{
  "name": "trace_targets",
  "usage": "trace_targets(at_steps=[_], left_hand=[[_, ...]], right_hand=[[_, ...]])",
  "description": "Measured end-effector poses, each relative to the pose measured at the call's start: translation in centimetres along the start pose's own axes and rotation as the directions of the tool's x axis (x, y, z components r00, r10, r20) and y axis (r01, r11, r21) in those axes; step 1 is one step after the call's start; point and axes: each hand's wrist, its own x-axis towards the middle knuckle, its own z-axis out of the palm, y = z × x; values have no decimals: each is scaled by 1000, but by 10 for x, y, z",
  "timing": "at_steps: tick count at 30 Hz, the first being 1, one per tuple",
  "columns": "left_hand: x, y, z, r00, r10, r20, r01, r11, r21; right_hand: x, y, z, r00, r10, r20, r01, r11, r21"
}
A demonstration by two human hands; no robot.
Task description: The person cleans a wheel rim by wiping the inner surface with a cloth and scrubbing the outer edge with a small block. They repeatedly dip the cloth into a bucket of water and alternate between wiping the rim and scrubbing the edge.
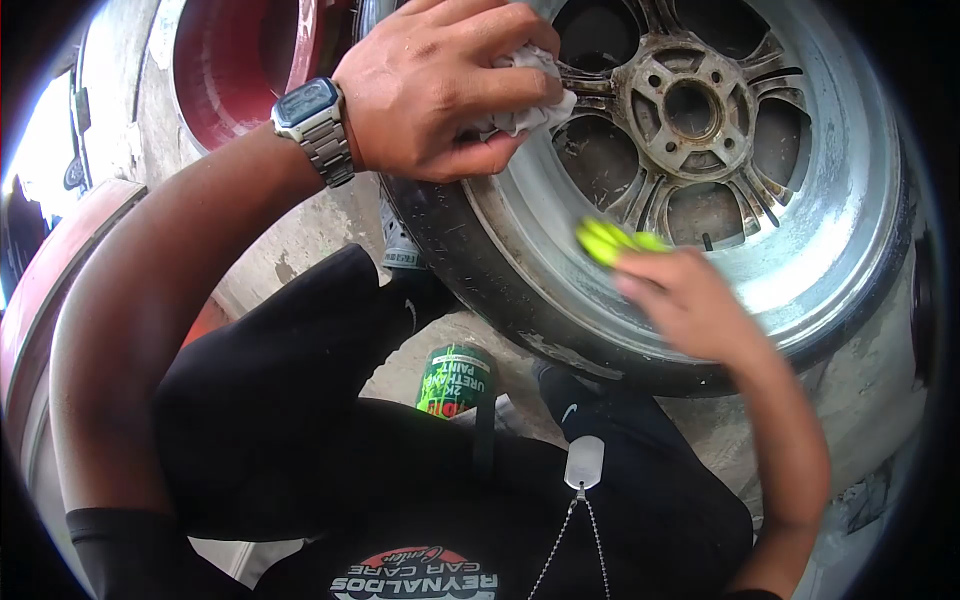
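Note:
My left hand (455, 95), with a watch (312, 118) on its wrist, is closed around a crumpled white rag (530, 95) at the upper left rim of a car wheel (850, 200). My right hand (690, 300) is smeared by motion. Its fingers are closed on a bright yellow-green thing (610, 240), too blurred for me to tell its kind, over the wheel's lower inner barrel. The barrel is silvery grey, while the hub and spokes (690, 108) look brown and grimy. A black tire (470, 250) surrounds the rim.
A green paint can (455, 380) with yellow-green drips stands between my legs, below the tire. A red wheel-like rim (240, 60) lies at the upper left, and a curved red panel (60, 270) is at the far left. The concrete floor (280, 235) is stained.

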Motion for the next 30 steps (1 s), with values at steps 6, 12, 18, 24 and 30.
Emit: trace_targets(at_steps=[6,12,18,24,30], left_hand=[[1,1,-4,998,13,59,-18,997,70],[3,6,-7,983,-76,167,66,996,61],[0,0,0,996,8,88,-16,997,82],[1,9,-7,990,-56,132,43,995,94],[-1,7,-5,995,-14,98,2,992,126]], right_hand=[[-27,3,-46,957,196,214,-134,953,-271],[-2,-3,-2,998,52,21,-50,995,-90],[-46,0,-79,899,387,204,-308,891,-335],[-5,10,-10,999,42,-15,-45,977,-208],[-62,23,-75,987,163,-2,-132,791,-598]])
